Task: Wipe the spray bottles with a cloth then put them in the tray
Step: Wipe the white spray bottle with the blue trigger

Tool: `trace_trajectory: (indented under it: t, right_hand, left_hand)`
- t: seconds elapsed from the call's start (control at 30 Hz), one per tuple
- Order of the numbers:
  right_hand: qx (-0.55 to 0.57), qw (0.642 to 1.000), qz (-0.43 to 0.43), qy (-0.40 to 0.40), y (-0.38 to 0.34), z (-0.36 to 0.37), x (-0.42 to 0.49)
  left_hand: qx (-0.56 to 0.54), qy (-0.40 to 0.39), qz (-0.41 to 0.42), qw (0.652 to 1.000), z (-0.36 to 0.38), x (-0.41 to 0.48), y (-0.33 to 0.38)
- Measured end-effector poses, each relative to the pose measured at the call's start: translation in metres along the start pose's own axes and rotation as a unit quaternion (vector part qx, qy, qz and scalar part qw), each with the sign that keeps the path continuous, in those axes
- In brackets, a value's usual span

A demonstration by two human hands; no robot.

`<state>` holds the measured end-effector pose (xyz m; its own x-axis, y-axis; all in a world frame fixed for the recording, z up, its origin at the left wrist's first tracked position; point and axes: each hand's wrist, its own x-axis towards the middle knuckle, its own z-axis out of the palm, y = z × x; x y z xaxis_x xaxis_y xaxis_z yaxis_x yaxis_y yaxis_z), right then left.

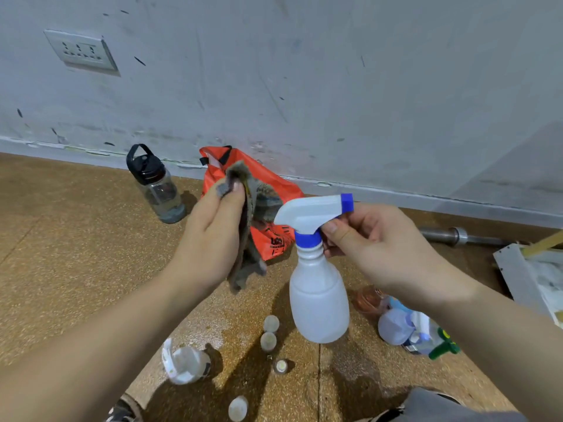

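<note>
My right hand holds a white spray bottle with a blue collar and nozzle tip in the air, fingers curled round its neck under the trigger head. My left hand grips a grey cloth just left of the spray head; the cloth hangs down past my palm. A tray low on the right holds several bottles, partly hidden by my right forearm. Another white spray bottle lies on its side on the floor, bottom centre-left.
A dark water bottle and an orange bag stand by the wall. Several small round containers sit on the cork-coloured floor below the held bottle. A metal bar and white boards lie at the right.
</note>
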<state>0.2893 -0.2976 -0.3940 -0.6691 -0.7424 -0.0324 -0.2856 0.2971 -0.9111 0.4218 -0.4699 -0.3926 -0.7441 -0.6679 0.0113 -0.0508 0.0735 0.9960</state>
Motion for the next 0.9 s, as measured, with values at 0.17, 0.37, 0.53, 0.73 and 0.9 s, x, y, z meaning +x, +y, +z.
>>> trace_trajectory:
  t: [0.17,0.37,0.53,0.73,0.9]
  right_hand:
    - [-0.083,0.991,-0.082,-0.065,-0.004,0.010,-0.009]
    - [-0.201,0.969,-0.131,-0.062,-0.005,0.004,-0.012]
    - [-0.122,0.989,-0.078,0.016,-0.016,-0.002,-0.011]
    - [-0.085,0.995,0.032,0.034,-0.019,0.000,-0.012]
    - [0.104,0.984,0.145,0.008,-0.028,0.005,-0.007]
  left_hand:
    - [0.162,-0.150,0.221,0.950,0.001,-0.004,0.012]
    - [0.261,-0.242,0.287,0.889,-0.003,0.000,0.009]
    - [0.130,-0.154,0.084,0.976,-0.006,-0.003,-0.005]
    - [-0.034,-0.013,-0.164,0.986,0.005,-0.003,-0.009]
    - [-0.100,-0.095,-0.147,0.979,0.029,-0.020,0.003]
